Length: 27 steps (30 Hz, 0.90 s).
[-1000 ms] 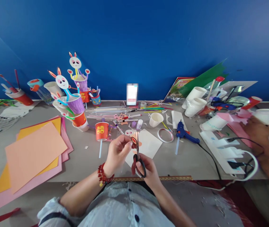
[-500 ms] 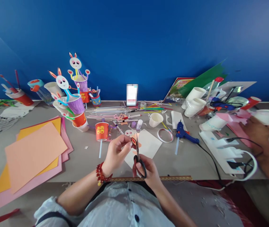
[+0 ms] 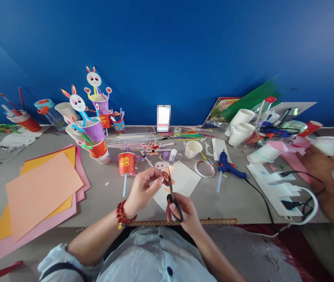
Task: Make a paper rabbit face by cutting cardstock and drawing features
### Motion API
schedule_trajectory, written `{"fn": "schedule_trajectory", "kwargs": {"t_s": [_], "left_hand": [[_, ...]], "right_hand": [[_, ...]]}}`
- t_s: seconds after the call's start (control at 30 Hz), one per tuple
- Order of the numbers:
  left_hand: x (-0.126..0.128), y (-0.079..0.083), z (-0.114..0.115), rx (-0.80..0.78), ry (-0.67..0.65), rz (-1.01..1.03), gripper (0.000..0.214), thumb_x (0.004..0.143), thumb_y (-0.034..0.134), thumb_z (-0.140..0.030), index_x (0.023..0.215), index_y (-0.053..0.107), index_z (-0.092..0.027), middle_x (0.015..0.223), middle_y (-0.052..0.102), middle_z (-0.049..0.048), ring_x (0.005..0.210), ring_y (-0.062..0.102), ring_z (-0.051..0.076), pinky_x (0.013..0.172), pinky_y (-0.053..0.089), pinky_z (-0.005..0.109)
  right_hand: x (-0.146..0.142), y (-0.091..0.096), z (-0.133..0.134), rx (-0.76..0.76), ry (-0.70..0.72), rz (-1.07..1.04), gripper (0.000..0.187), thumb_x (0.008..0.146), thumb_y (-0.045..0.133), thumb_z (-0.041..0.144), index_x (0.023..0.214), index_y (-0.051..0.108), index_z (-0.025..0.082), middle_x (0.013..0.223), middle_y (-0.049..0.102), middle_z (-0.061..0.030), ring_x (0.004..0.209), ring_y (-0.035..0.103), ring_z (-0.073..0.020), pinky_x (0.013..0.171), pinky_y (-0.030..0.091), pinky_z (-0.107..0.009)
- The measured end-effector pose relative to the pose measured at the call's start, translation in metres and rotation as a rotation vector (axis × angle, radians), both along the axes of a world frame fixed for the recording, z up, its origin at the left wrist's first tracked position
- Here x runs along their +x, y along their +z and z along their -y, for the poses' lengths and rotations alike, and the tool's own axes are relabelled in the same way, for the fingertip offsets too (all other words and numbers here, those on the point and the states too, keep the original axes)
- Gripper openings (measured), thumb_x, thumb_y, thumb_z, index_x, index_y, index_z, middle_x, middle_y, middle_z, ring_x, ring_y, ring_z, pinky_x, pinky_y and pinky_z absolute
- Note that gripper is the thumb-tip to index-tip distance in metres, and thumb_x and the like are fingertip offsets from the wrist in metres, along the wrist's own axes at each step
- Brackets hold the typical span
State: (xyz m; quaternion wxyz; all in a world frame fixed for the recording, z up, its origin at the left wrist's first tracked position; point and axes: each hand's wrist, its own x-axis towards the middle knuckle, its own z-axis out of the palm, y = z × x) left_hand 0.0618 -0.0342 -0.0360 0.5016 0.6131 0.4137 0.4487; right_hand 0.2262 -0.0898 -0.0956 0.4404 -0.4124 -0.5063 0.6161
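Between its thumb and fingers, my left hand (image 3: 146, 188) pinches a small paper cutout (image 3: 166, 177) with an orange-red middle and a dark rim. My right hand (image 3: 186, 213) has its fingers in the handles of dark-handled scissors (image 3: 174, 203), whose blades point up against the cutout's right edge. Beneath both hands lies a white paper sheet (image 3: 186, 178) with peach paper pieces on it. A white rabbit face cutout (image 3: 159, 166) shows just beyond my left fingers. Left of that hand, a red paper cup (image 3: 126, 163) stands upside down over a pale stick.
Coloured paper sheets (image 3: 43, 192) are stacked at left, near rabbit cup figures (image 3: 93, 129). A blue glue gun (image 3: 228, 166), tape roll (image 3: 205, 168) and power strip (image 3: 273, 190) lie at right. A co-worker's hand (image 3: 316, 164) rests by pink paper. A phone (image 3: 163, 118) stands behind.
The scissor handles have come closer together as my right fingers closed a little. My left hand still holds the cutout in nearly the same spot.
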Motion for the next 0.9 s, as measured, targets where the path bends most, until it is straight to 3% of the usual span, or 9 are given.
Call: {"fn": "schedule_trajectory", "kwargs": {"t_s": [0.57,0.9], "left_hand": [[-0.006,0.003,-0.003,-0.001,-0.089,0.008,0.014,0.091,0.055,-0.024,0.085,0.065,-0.017,0.085,0.073,0.0062,0.08,0.066,0.018,0.074,0.05,0.027],[-0.009,0.013,-0.005,0.017,-0.127,-0.049,0.013,0.088,0.053,-0.021,0.081,0.063,-0.017,0.083,0.073,0.006,0.078,0.065,0.018,0.07,0.048,0.026]], "right_hand": [[0.007,-0.001,0.0,-0.001,0.03,0.041,0.053,0.08,0.063,0.07,0.067,0.052,0.019,0.046,0.057,0.0017,0.041,0.045,-0.0105,0.047,0.029,-0.024],[0.009,-0.002,0.0,-0.024,0.048,0.038,0.051,0.08,0.064,0.068,0.067,0.052,0.02,0.046,0.057,0.0026,0.039,0.046,-0.01,0.045,0.031,-0.023]]}}
